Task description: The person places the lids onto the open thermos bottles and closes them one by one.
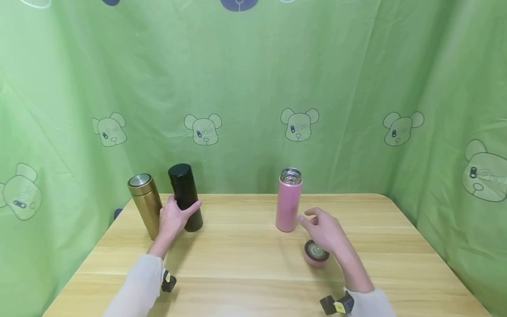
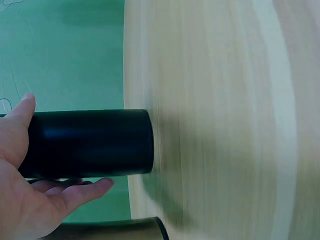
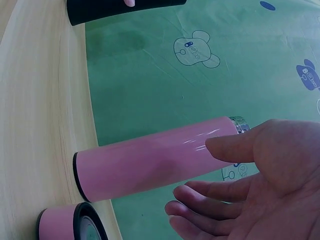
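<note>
In the head view a black thermos bottle (image 1: 183,185) stands upright with its lid on. My left hand (image 1: 174,218) is around its near side, thumb spread to the right. The left wrist view shows that hand (image 2: 30,185) with fairly straight fingers, thumb along one side of the black bottle (image 2: 92,142) and fingers along the other. A pink thermos bottle (image 1: 288,204) stands upright without its lid, its steel mouth exposed. Just right of it is my right hand (image 1: 325,229), fingers loosely bent and holding nothing. The pink lid (image 1: 316,254) lies inside up below that hand.
Left of the black bottle stands a gold thermos bottle (image 1: 146,204) with its lid on, close to my left hand. All stand on a wooden table (image 1: 237,273). A green curtain (image 1: 245,88) with bear prints hangs behind the table and at both sides.
</note>
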### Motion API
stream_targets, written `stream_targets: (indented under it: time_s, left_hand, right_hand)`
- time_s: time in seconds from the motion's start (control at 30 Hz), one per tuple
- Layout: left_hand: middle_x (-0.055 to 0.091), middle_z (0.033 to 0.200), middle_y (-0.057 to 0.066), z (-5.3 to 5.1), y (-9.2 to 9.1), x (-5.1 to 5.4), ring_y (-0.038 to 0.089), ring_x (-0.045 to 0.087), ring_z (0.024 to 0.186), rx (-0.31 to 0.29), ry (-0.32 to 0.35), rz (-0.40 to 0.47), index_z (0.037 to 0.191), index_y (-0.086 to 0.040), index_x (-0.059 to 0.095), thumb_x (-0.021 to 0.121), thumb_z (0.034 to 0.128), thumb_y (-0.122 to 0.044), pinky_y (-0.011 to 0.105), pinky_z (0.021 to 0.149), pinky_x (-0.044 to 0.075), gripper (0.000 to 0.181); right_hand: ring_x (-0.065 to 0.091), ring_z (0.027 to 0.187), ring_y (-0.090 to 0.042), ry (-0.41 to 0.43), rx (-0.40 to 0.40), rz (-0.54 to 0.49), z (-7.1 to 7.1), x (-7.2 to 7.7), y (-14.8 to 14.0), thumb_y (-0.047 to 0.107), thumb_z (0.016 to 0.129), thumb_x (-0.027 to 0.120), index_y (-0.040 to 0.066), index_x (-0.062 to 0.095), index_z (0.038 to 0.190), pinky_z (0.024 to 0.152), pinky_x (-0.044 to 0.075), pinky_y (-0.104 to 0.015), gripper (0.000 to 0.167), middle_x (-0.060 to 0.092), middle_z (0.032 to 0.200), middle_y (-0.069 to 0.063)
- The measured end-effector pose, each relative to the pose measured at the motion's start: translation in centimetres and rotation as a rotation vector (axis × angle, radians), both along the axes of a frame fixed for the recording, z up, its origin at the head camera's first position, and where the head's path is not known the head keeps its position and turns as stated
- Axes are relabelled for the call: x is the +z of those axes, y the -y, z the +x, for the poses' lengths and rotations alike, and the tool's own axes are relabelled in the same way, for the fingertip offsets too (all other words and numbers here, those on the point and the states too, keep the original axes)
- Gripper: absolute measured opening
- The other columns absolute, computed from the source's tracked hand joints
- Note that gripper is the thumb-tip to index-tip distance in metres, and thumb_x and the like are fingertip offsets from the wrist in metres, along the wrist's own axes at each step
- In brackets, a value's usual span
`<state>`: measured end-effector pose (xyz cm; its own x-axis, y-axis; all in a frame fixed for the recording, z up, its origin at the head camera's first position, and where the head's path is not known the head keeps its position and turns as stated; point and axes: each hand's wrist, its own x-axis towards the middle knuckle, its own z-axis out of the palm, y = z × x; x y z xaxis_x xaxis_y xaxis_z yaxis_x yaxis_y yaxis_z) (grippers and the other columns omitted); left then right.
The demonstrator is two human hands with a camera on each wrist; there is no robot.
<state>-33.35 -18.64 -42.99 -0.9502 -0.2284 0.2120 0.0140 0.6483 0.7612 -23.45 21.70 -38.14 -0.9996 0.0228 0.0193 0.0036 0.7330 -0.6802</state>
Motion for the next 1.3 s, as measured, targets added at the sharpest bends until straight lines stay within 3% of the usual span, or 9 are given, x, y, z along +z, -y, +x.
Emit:
stream_targets:
  time_s: [0.2, 0.27, 0.33, 0.43, 0.57, 0.73, 0.97, 1.13, 1.3]
  left_hand:
    - [0.056, 0.136, 0.035, 1.2, 0.9, 0.4, 0.049, 0.057, 0.124, -0.076, 0.123, -0.076, 0.144, 0.007, 0.038, 0.072, 0.0854, -0.061, 0.058, 0.102, 0.048, 0.096]
    - [0.058, 0.13, 0.037, 1.6, 1.2, 0.6, 0.048, 0.061, 0.115, -0.108, 0.164, -0.142, 0.139, 0.012, 0.042, 0.069, 0.0862, -0.064, 0.055, 0.094, 0.052, 0.096]
    - [0.064, 0.113, 0.036, 2.0, 1.5, 1.1, 0.043, 0.066, 0.099, -0.148, 0.214, -0.208, 0.127, 0.014, 0.051, 0.067, 0.088, -0.064, 0.049, 0.083, 0.056, 0.089]
    - [0.064, 0.078, 0.019, 2.4, 1.7, 1.9, 0.033, 0.067, 0.073, -0.215, 0.303, -0.253, 0.097, 0.008, 0.062, 0.065, 0.0916, -0.059, 0.041, 0.064, 0.058, 0.067]
    - [0.062, 0.073, 0.011, 3.1, 1.5, 2.7, 0.028, 0.067, 0.072, -0.32, 0.378, -0.219, 0.089, 0.002, 0.067, 0.066, 0.0966, -0.042, 0.039, 0.06, 0.061, 0.045]
    - [0.071, 0.089, 0.017, 4.0, 0.1, 2.8, 0.027, 0.07, 0.08, -0.405, 0.342, -0.151, 0.101, 0.003, 0.07, 0.065, 0.0989, -0.031, 0.04, 0.067, 0.063, 0.034]
    - [0.075, 0.085, 0.011, 4.4, -3.6, 2.8, 0.025, 0.072, 0.079, -0.404, 0.211, 0.058, 0.104, -0.002, 0.071, 0.067, 0.098, -0.026, 0.037, 0.069, 0.063, 0.025]
    - [0.076, 0.084, 0.009, 4.6, -6.0, 2.4, 0.027, 0.074, 0.08, -0.392, 0.146, 0.122, 0.104, -0.003, 0.071, 0.067, 0.0978, -0.028, 0.034, 0.068, 0.063, 0.026]
    - [0.077, 0.089, 0.014, 4.6, -7.6, 1.6, 0.029, 0.075, 0.081, -0.392, 0.13, 0.193, 0.107, -0.002, 0.07, 0.066, 0.0984, -0.026, 0.034, 0.068, 0.063, 0.026]
  right_hand:
    - [0.065, 0.109, -0.038, -0.002, 0.002, 0.0, 0.1, 0.0, 0.1, 0.041, 0.104, 0.053, -0.002, 0.047, 0.143, 0.085, 0.058, -0.051, 0.058, 0.064, 0.126, -0.027]
    - [0.065, 0.11, -0.039, -0.005, 0.006, 0.002, 0.1, 0.1, 0.1, 0.042, 0.104, 0.052, -0.002, 0.047, 0.144, 0.085, 0.058, -0.051, 0.06, 0.064, 0.126, -0.028]
    - [0.065, 0.111, -0.04, -0.008, 0.007, 0.005, 0.2, 0.2, 0.1, 0.043, 0.104, 0.052, -0.002, 0.047, 0.144, 0.086, 0.058, -0.052, 0.06, 0.064, 0.127, -0.028]
    - [0.065, 0.113, -0.041, -0.016, 0.007, 0.009, 0.4, 0.4, 0.2, 0.041, 0.104, 0.052, -0.001, 0.047, 0.144, 0.088, 0.058, -0.052, 0.059, 0.064, 0.127, -0.028]
    - [0.065, 0.112, -0.04, -0.026, 0.01, 0.011, 0.4, 0.5, 0.4, 0.04, 0.103, 0.054, -0.001, 0.048, 0.143, 0.087, 0.058, -0.052, 0.058, 0.065, 0.125, -0.026]
    - [0.063, 0.113, -0.042, -0.024, 0.016, 0.026, 0.1, 0.2, 0.4, 0.041, 0.103, 0.056, -0.003, 0.049, 0.141, 0.086, 0.058, -0.053, 0.059, 0.063, 0.127, -0.028]
    - [0.055, 0.125, -0.048, -0.053, -0.004, 0.071, -0.3, -0.4, 0.1, 0.038, 0.102, 0.056, -0.005, 0.049, 0.142, 0.095, 0.052, -0.061, 0.059, 0.057, 0.136, -0.032]
    - [0.055, 0.125, -0.049, -0.053, -0.015, 0.082, -0.4, -0.7, -0.2, 0.037, 0.102, 0.057, -0.005, 0.046, 0.143, 0.096, 0.051, -0.061, 0.06, 0.056, 0.136, -0.034]
    - [0.055, 0.123, -0.051, -0.032, -0.021, 0.088, -0.7, -0.9, -0.3, 0.036, 0.101, 0.059, -0.006, 0.045, 0.144, 0.094, 0.052, -0.061, 0.062, 0.054, 0.136, -0.035]
